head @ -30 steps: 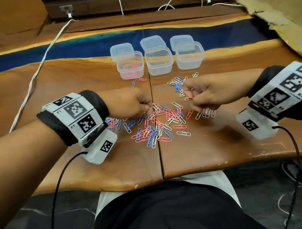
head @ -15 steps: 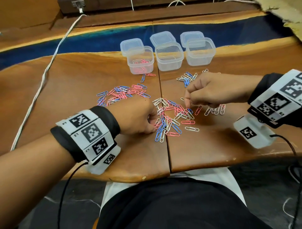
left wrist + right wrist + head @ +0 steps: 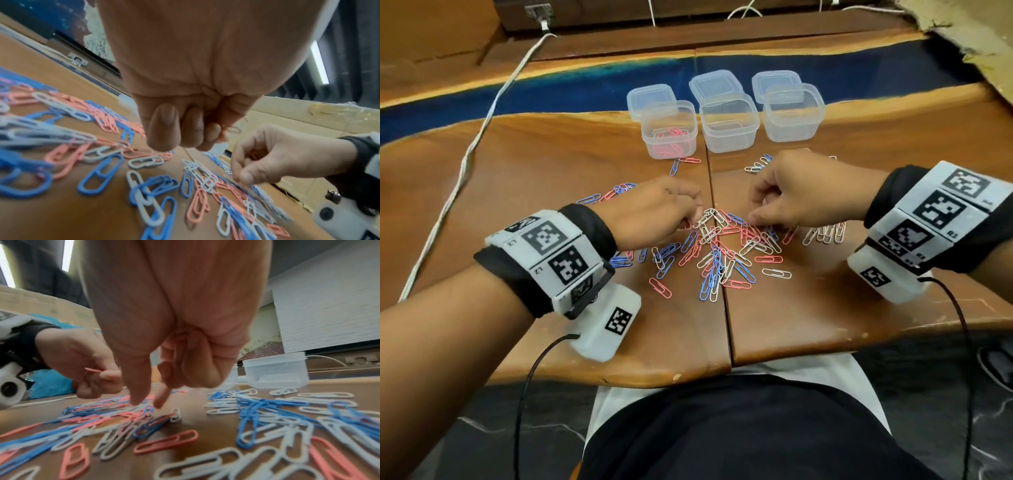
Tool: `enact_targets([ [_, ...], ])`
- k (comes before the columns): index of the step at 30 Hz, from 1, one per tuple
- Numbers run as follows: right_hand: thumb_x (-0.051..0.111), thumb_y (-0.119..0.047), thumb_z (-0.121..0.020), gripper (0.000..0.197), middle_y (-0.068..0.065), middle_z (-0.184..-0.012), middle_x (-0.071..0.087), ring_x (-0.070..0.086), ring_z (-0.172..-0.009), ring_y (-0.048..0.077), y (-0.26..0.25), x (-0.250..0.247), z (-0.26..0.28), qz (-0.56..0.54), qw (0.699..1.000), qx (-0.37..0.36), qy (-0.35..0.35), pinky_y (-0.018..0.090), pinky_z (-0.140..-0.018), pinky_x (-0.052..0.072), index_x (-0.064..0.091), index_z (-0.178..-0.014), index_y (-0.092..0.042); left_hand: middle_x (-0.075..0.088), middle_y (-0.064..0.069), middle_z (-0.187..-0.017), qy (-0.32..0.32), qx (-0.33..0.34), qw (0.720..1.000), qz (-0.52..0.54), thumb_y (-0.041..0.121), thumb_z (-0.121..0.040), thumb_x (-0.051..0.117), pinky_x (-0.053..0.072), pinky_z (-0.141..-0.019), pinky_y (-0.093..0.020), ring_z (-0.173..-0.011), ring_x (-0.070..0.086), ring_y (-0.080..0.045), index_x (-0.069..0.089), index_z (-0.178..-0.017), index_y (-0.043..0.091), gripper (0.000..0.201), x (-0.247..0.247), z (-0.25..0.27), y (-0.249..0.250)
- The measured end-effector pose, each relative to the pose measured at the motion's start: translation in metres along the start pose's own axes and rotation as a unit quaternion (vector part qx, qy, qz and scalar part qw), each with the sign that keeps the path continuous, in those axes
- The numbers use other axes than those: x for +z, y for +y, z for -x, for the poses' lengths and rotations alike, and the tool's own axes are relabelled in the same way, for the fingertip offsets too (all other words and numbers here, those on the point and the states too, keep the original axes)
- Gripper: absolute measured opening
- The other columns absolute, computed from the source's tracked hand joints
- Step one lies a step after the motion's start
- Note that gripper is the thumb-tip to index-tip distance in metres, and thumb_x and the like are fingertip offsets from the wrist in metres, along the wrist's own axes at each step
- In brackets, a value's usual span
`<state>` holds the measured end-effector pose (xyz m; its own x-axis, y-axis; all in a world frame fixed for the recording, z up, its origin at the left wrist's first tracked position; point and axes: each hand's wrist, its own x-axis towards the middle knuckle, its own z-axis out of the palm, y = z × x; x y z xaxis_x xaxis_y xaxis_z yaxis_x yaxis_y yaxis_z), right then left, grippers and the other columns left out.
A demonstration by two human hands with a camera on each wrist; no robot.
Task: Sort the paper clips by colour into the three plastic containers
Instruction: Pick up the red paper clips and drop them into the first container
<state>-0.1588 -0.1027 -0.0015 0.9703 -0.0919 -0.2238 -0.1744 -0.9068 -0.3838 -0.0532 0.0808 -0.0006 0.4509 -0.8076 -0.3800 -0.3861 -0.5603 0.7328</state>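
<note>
A mixed pile of red, blue and white paper clips (image 3: 722, 250) lies on the wooden table (image 3: 551, 178). Three clear plastic containers stand behind it: the left one (image 3: 669, 144) holds red clips, the middle one (image 3: 729, 137) a few pale clips, and the right one (image 3: 792, 126) looks empty. My left hand (image 3: 693, 219) hovers at the pile's left edge with its fingers curled round red clips (image 3: 226, 129). My right hand (image 3: 755, 219) points thumb and forefinger down into the pile (image 3: 150, 400). Its other fingers are curled, with a hint of red inside.
Three lids (image 3: 714, 84) lie behind the containers. Smaller groups of clips lie to the far left (image 3: 602, 197), beside the right hand (image 3: 825, 234) and near the containers (image 3: 756, 166). A white cable (image 3: 465, 161) runs along the table's left side.
My left hand has moved from the near side of the pile up to its left edge. My right hand has shifted left and lowered its thumb and forefinger into the pile.
</note>
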Motion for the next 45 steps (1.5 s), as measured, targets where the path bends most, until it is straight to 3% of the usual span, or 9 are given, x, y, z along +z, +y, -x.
enact_targets([
  [5,0.078,-0.036,-0.074,0.037,-0.004,-0.051,0.049,0.044,-0.048,0.01,-0.011,0.008,-0.005,0.047,0.998,0.043,-0.026,0.025,-0.048,0.035,0.053,-0.057,-0.015,0.034,-0.003,-0.063,-0.053,-0.045,0.99,0.121,-0.004,-0.096,0.034,0.025,-0.039,-0.014,-0.046,0.025,-0.011,0.051,-0.078,0.013,0.03,0.003,-0.012,-0.007],
  [11,0.067,-0.019,-0.08,0.032,0.005,-0.056,0.036,0.031,-0.052,0.02,-0.021,0.011,-0.011,0.068,0.995,0.04,-0.065,0.029,-0.053,0.03,0.044,-0.06,-0.009,0.032,0.0,-0.061,-0.068,-0.063,0.954,0.286,0.028,-0.1,0.043,0.021,-0.04,-0.018,-0.046,0.027,-0.008,0.049,-0.071,0.011,0.035,0.002,-0.018,-0.004],
  [17,0.06,-0.022,-0.086,0.023,0.013,-0.067,0.067,0.05,-0.052,0.027,-0.011,-0.006,-0.008,-0.032,0.99,0.069,-0.119,0.031,-0.047,0.045,0.065,-0.08,0.0,0.027,0.005,-0.049,-0.073,-0.123,0.931,0.336,0.057,-0.09,0.046,0.014,-0.04,-0.015,-0.038,0.021,-0.008,0.03,-0.056,0.021,0.052,0.005,-0.024,0.004],
  [21,0.05,-0.001,-0.087,0.005,0.01,-0.068,0.068,0.043,-0.053,0.021,-0.004,-0.012,-0.002,-0.223,0.962,0.102,-0.121,0.023,-0.04,0.035,0.054,-0.085,0.001,0.039,0.009,-0.043,0.024,0.002,1.0,-0.008,0.042,-0.08,0.072,0.027,-0.036,-0.015,-0.034,0.031,-0.008,0.054,-0.065,0.014,0.037,0.006,-0.027,0.009],
  [24,0.04,0.008,-0.088,0.018,0.013,-0.064,0.057,0.036,-0.046,0.017,0.002,-0.012,-0.001,-0.31,0.935,0.116,-0.124,0.022,-0.037,0.029,0.047,-0.095,-0.007,0.048,0.01,-0.058,0.065,0.081,0.962,-0.252,0.037,-0.073,0.078,0.035,-0.052,-0.022,-0.053,0.044,-0.003,0.072,-0.083,0.02,0.021,0.014,-0.028,0.013],
  [30,0.038,0.008,-0.091,0.024,0.01,-0.066,0.048,0.042,-0.049,0.015,0.01,-0.013,0.0,-0.386,0.901,0.141,-0.142,0.021,-0.037,0.032,0.055,-0.105,-0.002,0.056,0.008,-0.074,0.07,0.125,0.921,-0.362,0.035,-0.082,0.067,0.036,-0.062,-0.026,-0.079,0.054,-0.017,0.072,-0.085,0.025,0.011,0.021,-0.032,0.016],
  [37,0.051,-0.001,-0.083,0.009,0.005,-0.058,0.042,0.033,-0.045,0.013,0.001,-0.007,0.001,-0.343,0.917,0.163,-0.125,0.019,-0.041,0.024,0.052,-0.077,-0.007,0.034,0.004,-0.061,0.048,0.151,0.861,-0.484,0.028,-0.085,0.055,0.025,-0.047,-0.027,-0.061,0.043,-0.023,0.039,-0.068,0.018,0.025,0.034,-0.032,0.029],
  [42,0.072,-0.036,-0.074,0.034,0.008,-0.057,0.048,0.042,-0.051,0.023,-0.007,0.007,0.001,-0.093,0.982,0.148,-0.071,0.029,-0.046,0.037,0.055,-0.06,-0.011,0.055,-0.01,-0.084,0.059,0.109,0.932,-0.34,0.03,-0.09,0.04,0.033,-0.063,-0.03,-0.075,0.046,-0.027,0.045,-0.077,0.016,0.02,0.026,-0.034,0.019],
  [45,0.076,-0.043,-0.073,0.041,0.007,-0.058,0.054,0.05,-0.056,0.023,-0.015,0.02,-0.001,-0.007,0.994,0.108,-0.028,0.035,-0.059,0.048,0.062,-0.065,-0.006,0.048,-0.008,-0.07,0.077,0.048,0.983,-0.159,0.028,-0.093,0.036,0.032,-0.056,-0.031,-0.063,0.041,-0.023,0.04,-0.065,0.015,0.032,0.012,-0.039,0.012],
])
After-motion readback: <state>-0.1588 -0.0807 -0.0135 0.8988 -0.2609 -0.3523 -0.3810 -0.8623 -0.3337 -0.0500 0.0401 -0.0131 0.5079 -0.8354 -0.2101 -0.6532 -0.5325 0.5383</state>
